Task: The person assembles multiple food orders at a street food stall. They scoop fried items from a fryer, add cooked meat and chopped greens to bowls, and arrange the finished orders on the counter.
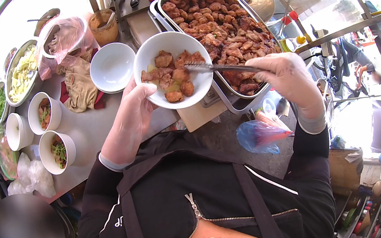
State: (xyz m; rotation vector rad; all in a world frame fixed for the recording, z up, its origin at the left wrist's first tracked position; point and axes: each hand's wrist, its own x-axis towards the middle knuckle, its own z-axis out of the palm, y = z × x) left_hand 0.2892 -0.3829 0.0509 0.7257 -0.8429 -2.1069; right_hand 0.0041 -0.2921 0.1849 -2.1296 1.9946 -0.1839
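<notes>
My left hand [127,114], in a clear glove, grips the near left rim of a white bowl [152,46], thumb over the edge. Several browned meat pieces [163,60] lie inside it with some pale yellowish bits. My right hand [287,75], also gloved, is closed round the handle of metal tongs [237,67]. Their toothed tips reach over the bowl's right rim and touch the meat; whether they pinch a piece I cannot tell. Just beyond and to the right, a large metal tray [240,107] is heaped with fried meat [232,34].
White stacked bowls [113,67] stand left of my bowl, near a beige cloth [80,88]. Two white bowls [65,150] farther left hold meat and greens. Shredded pale vegetables [23,80] fill a basin behind. A blue plastic bag [254,136] hangs below the tray. Another person [362,64] is far right.
</notes>
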